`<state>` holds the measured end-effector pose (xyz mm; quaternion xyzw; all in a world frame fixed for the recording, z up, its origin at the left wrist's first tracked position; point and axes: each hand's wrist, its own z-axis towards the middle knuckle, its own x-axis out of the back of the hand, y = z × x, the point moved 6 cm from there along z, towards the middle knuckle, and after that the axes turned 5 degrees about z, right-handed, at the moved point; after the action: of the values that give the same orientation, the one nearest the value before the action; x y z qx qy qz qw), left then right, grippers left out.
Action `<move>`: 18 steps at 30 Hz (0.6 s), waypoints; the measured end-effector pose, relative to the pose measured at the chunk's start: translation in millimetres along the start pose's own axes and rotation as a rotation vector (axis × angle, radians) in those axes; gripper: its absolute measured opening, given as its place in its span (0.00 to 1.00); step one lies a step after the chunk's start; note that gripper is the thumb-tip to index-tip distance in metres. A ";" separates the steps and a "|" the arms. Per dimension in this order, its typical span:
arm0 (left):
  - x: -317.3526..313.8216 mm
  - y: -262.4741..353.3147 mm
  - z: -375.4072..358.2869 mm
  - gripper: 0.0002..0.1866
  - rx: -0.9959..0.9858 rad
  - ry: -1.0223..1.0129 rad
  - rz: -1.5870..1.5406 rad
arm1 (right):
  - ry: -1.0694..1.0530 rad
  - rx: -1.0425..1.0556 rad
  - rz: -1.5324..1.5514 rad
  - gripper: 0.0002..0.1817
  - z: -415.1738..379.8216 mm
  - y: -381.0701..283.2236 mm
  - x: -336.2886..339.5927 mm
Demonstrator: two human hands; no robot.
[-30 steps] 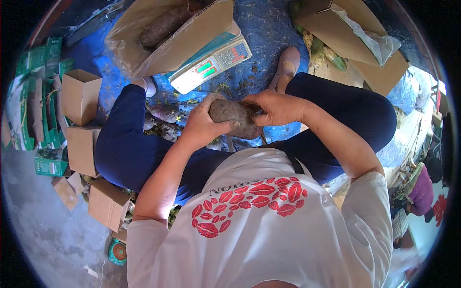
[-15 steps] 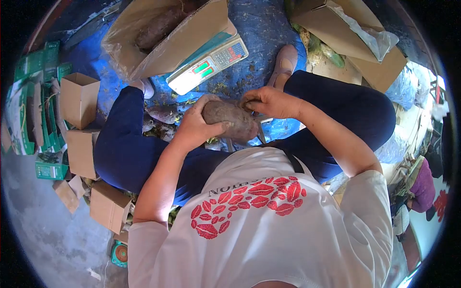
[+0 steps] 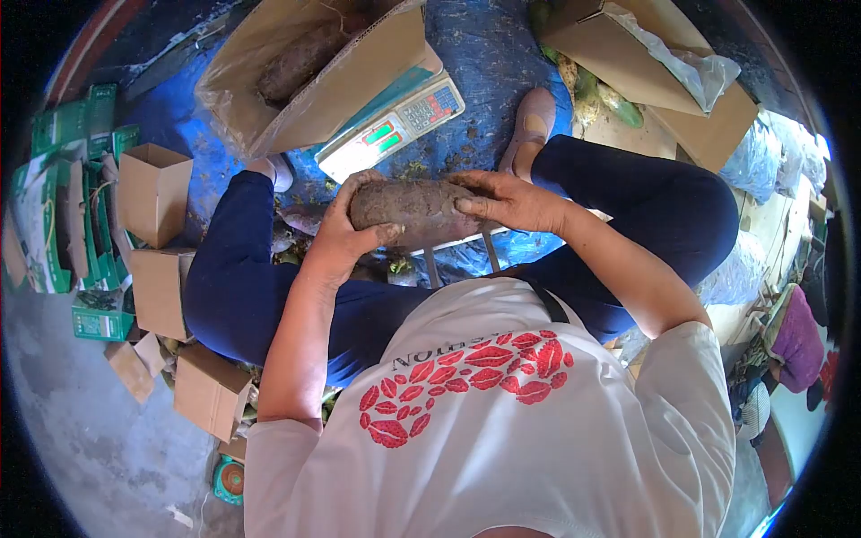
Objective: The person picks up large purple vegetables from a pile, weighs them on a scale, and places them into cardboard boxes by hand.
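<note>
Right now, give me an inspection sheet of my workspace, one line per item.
Surface: blue sheet, littered with dark crumbs.
Job's things: a large brown root, soil-coated; a scale beyond it, display lit green; an open cardboard box with another root inside.
Clutter: small cardboard boxes and green cartons at the left.
Hands: left and right grip the root's opposite ends; both look soiled.
Cables: nothing clearly seen.
Surroundings: grey floor at the left; clear plastic at the right.
</note>
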<state>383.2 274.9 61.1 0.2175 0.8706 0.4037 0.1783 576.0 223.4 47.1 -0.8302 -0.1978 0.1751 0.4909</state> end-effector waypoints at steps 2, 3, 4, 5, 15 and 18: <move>-0.1 -0.1 0.6 0.34 -0.005 0.002 0.017 | 0.042 0.038 -0.059 0.33 1.0 -0.9 0.6; -0.4 -1.6 0.4 0.34 -0.008 0.005 0.021 | 0.055 0.044 -0.091 0.32 1.5 0.1 0.8; -0.6 -3.2 0.3 0.34 -0.009 0.007 0.024 | 0.068 0.049 -0.122 0.31 2.0 1.2 0.7; -1.2 -5.3 0.7 0.34 0.006 0.008 -0.001 | 0.072 0.067 -0.150 0.30 3.0 1.5 0.9; -6.1 -12.9 0.9 0.29 0.037 -0.009 -0.113 | 0.124 0.007 -0.124 0.17 8.9 22.6 3.0; 2.8 -17.6 4.5 0.25 0.135 0.038 -0.305 | 0.073 -0.129 0.249 0.16 1.5 26.0 12.0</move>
<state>378.8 269.0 44.2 0.0867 0.9219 0.3166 0.2057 589.7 219.1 22.2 -0.8840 -0.0860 0.1913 0.4179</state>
